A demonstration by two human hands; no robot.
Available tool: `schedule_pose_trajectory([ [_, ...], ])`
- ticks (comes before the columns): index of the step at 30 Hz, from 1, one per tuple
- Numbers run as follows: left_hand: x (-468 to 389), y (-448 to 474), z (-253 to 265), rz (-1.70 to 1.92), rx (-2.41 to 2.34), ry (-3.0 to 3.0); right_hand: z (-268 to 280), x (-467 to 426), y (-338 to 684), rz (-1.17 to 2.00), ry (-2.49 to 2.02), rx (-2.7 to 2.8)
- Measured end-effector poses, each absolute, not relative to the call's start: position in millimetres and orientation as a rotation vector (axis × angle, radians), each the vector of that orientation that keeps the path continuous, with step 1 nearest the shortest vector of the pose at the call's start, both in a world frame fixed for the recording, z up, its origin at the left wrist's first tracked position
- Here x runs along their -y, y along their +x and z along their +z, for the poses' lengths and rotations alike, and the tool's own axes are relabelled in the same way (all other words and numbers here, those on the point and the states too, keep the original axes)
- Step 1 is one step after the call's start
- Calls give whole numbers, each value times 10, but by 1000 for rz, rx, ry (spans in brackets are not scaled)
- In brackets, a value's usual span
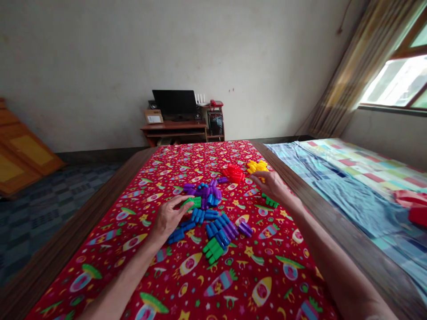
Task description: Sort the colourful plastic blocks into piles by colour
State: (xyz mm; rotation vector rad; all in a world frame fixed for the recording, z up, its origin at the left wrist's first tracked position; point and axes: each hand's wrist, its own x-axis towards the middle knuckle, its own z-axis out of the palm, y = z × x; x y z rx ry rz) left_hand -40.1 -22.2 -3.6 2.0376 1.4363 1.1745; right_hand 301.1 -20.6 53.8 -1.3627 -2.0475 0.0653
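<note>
My left hand (167, 218) is closed on a green building block (193, 203), thumb and fingers gripping its left end. This block is beside a heap of purple blocks (207, 192) with some blue ones among them. My right hand (271, 184) hovers close to the yellow blocks (256, 167), palm down. Its fingers reach forward and look slightly apart; no block shows plainly in them. Just below that hand lies another green block (270, 200). Red blocks (234, 173) form a pile left of the yellow ones.
Nearer me lie blue blocks (217, 227), a purple block (246, 229) and green blocks (213, 250). A red patterned cloth (133, 266) covers the table, whose wooden edge (333, 226) shows. To the right is a bed (350, 191); a desk with a monitor (175, 102) stands behind.
</note>
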Motion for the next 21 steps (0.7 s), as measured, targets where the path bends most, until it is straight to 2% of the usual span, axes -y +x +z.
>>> schedule_pose_trajectory([
  [4, 448, -84, 67, 1207, -1265, 2049, 412, 487, 2355, 478, -919, 2222],
  [8, 607, 128, 9, 1153, -1156, 1964, 279, 616, 2079, 576, -881, 2309],
  [11, 557, 113, -45, 1161, -1171, 1957, 336, 510, 2244, 451, -1011, 2340],
  [16, 237, -161, -178, 1032, -1342, 2396, 558, 161, 3022, 152, -1390, 2166],
  [21, 13, -346, -359, 832, -1439, 2468, 578, 33, 3705, 165, -1912, 2085],
])
